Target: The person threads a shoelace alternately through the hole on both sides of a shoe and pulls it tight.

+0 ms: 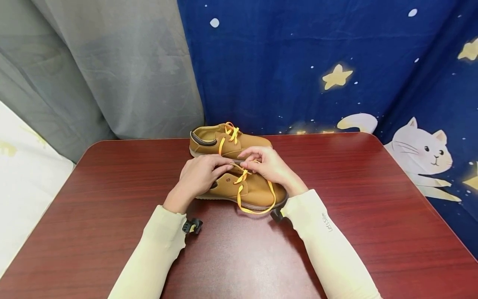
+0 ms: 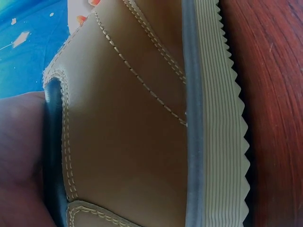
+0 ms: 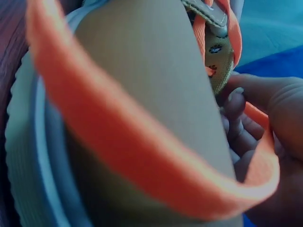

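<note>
A tan lace-up shoe (image 1: 261, 191) stands on the table, its toe to the right. My left hand (image 1: 201, 174) reaches over its heel opening, thumb and fingers pinching the edge of the tongue. My right hand (image 1: 270, 166) is over the front of the shoe, thumb and fingers curled by the eyelets around a shoelace. That shoelace (image 3: 142, 142) is flat, orange in the right wrist view and yellow from the head, and one length loops down over the toe. In the left wrist view the shoe's side (image 2: 123, 132) fills the middle; my left fingertips are out of sight there.
A matching shoe (image 1: 250, 143) with a tied yellow lace stands just behind, near the far edge of the red-brown table (image 1: 123, 216). Grey (image 1: 130, 74) and blue star-patterned curtains (image 1: 269, 74) hang behind the table. Each wrist wears a small black camera.
</note>
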A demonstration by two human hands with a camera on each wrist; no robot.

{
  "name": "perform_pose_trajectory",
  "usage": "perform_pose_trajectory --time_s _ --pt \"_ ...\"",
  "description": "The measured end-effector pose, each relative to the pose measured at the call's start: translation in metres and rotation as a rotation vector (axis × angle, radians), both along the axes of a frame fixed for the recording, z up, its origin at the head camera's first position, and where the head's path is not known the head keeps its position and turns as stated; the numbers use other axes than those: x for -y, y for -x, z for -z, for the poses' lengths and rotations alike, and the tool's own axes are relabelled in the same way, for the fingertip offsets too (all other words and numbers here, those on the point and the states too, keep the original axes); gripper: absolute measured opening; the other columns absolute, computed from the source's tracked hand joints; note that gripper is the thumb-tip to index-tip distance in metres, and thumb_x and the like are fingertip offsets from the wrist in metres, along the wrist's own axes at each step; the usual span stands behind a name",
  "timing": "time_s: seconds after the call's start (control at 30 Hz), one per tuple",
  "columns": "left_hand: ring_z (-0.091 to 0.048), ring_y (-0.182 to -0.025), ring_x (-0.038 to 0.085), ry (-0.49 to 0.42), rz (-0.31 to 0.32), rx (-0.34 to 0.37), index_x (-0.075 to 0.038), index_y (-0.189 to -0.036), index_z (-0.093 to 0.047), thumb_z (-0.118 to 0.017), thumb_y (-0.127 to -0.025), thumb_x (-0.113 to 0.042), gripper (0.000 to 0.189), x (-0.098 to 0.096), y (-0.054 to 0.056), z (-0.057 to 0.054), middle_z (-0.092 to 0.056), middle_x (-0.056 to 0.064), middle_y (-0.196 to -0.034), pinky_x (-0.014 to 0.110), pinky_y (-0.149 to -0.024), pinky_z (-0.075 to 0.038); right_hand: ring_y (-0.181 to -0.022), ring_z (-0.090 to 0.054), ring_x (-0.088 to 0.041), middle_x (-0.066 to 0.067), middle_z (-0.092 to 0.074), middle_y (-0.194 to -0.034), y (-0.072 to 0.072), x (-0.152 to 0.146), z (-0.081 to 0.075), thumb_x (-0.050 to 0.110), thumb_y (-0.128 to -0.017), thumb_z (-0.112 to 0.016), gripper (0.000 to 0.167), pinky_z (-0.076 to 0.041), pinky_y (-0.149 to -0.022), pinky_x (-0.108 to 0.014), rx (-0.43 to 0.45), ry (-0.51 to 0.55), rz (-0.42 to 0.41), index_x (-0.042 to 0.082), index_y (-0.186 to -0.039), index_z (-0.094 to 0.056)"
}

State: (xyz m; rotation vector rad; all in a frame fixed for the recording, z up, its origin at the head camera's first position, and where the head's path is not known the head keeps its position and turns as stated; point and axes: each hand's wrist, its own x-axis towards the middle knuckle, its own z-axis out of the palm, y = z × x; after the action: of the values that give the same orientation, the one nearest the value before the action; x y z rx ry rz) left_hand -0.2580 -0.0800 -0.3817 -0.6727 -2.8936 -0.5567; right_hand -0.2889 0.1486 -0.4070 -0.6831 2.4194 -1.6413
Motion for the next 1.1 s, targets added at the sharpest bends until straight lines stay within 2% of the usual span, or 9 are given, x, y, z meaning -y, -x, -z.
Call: perform_pose_trajectory --time_s 0.2,0.4,0.47,0.53,0.63,0.7,0.83,0.97,1.1 --pt "-0.066 -0.080 0.015 -0.009 -0.036 0.009 -0.035 -0.109 -0.077 -0.061 -0.099 -0.043 0.020 -0.002 0.001 -0.001 -0.075 -0.010 -0.096 0.042 -0.068 -0.051 -0.068 -0.060 -0.010 -0.003 -0.074 -0.084 0.001 -0.001 -0.003 0.006 -0.094 -0.069 0.024 -0.049 -0.060 -0.022 0.074 0.067 0.010 -0.001 -0.117 -0.069" --pt "-0.062 -0.071 0.015 -0.006 -0.033 -0.010 -0.031 -0.099 -0.078 -0.069 -0.094 -0.043 0.016 -0.006 0.003 -0.003 -0.072 -0.010 -0.080 0.037 -0.063 -0.047 -0.072 -0.060 -0.007 -0.003 -0.075 -0.087 0.002 0.001 -0.001 0.009 -0.095 -0.068 0.025 -0.048 -0.064 -0.021 0.101 0.001 0.017 0.002 -0.119 -0.069" --pt "-0.065 -0.074 0.013 -0.019 0.002 -0.040 -0.030 -0.093 -0.078 -0.074 -0.089 -0.044 0.015 -0.006 0.005 -0.003 -0.073 -0.012 -0.080 0.038 -0.071 -0.049 -0.073 -0.061 -0.007 -0.005 -0.076 -0.090 0.002 0.002 0.000 0.011 -0.095 -0.069 0.026 -0.048 -0.065 -0.021 0.100 -0.017 0.015 0.002 -0.120 -0.069" --pt "-0.068 -0.079 0.012 -0.036 0.050 -0.074 -0.029 -0.089 -0.079 -0.078 -0.084 -0.044 0.015 -0.007 0.007 -0.003 -0.075 -0.013 -0.083 0.042 -0.088 -0.050 -0.075 -0.063 -0.007 -0.007 -0.077 -0.092 0.002 0.003 0.000 0.012 -0.095 -0.069 0.027 -0.049 -0.066 -0.022 0.113 -0.012 0.016 0.002 -0.121 -0.069" --pt "-0.070 -0.084 0.010 -0.058 0.129 -0.112 -0.027 -0.088 -0.081 -0.079 -0.083 -0.040 0.014 -0.009 0.009 -0.001 -0.077 -0.012 -0.085 0.047 -0.104 -0.045 -0.075 -0.064 -0.008 -0.007 -0.077 -0.092 0.000 0.003 0.000 0.012 -0.095 -0.069 0.028 -0.049 -0.066 -0.022 0.141 0.000 0.023 0.003 -0.121 -0.069" --pt "-0.070 -0.083 0.009 -0.077 0.152 -0.128 -0.026 -0.088 -0.081 -0.080 -0.082 -0.037 0.012 -0.010 0.010 0.001 -0.077 -0.011 -0.085 0.043 -0.100 -0.049 -0.076 -0.064 -0.008 -0.006 -0.077 -0.091 0.000 0.003 0.000 0.013 -0.095 -0.069 0.027 -0.049 -0.066 -0.022 0.162 0.013 0.025 0.004 -0.121 -0.069" --pt "-0.071 -0.078 0.010 -0.064 0.171 -0.206 -0.026 -0.087 -0.081 -0.083 -0.079 -0.037 0.014 -0.012 0.011 0.006 -0.076 -0.011 -0.084 0.034 -0.070 -0.053 -0.074 -0.063 -0.008 -0.004 -0.076 -0.089 0.000 0.003 0.000 0.012 -0.095 -0.069 0.028 -0.049 -0.066 -0.022 0.169 0.032 0.005 0.004 -0.121 -0.069" --pt "-0.072 -0.078 0.010 -0.047 0.198 -0.317 -0.025 -0.087 -0.080 -0.082 -0.079 -0.038 0.015 -0.013 0.010 0.009 -0.074 -0.011 -0.084 0.033 -0.067 -0.053 -0.074 -0.062 -0.009 -0.005 -0.076 -0.090 0.000 0.003 -0.001 0.012 -0.095 -0.069 0.026 -0.049 -0.066 -0.022 0.145 0.013 0.001 0.005 -0.120 -0.069" --pt "-0.070 -0.076 0.009 -0.060 0.188 -0.330 -0.025 -0.086 -0.079 -0.081 -0.081 -0.037 0.013 -0.012 0.010 0.011 -0.074 -0.011 -0.083 0.032 -0.067 -0.053 -0.076 -0.062 -0.009 -0.009 -0.077 -0.092 -0.001 0.004 -0.003 0.013 -0.095 -0.070 0.024 -0.048 -0.066 -0.021 0.083 -0.028 0.005 0.006 -0.118 -0.070"
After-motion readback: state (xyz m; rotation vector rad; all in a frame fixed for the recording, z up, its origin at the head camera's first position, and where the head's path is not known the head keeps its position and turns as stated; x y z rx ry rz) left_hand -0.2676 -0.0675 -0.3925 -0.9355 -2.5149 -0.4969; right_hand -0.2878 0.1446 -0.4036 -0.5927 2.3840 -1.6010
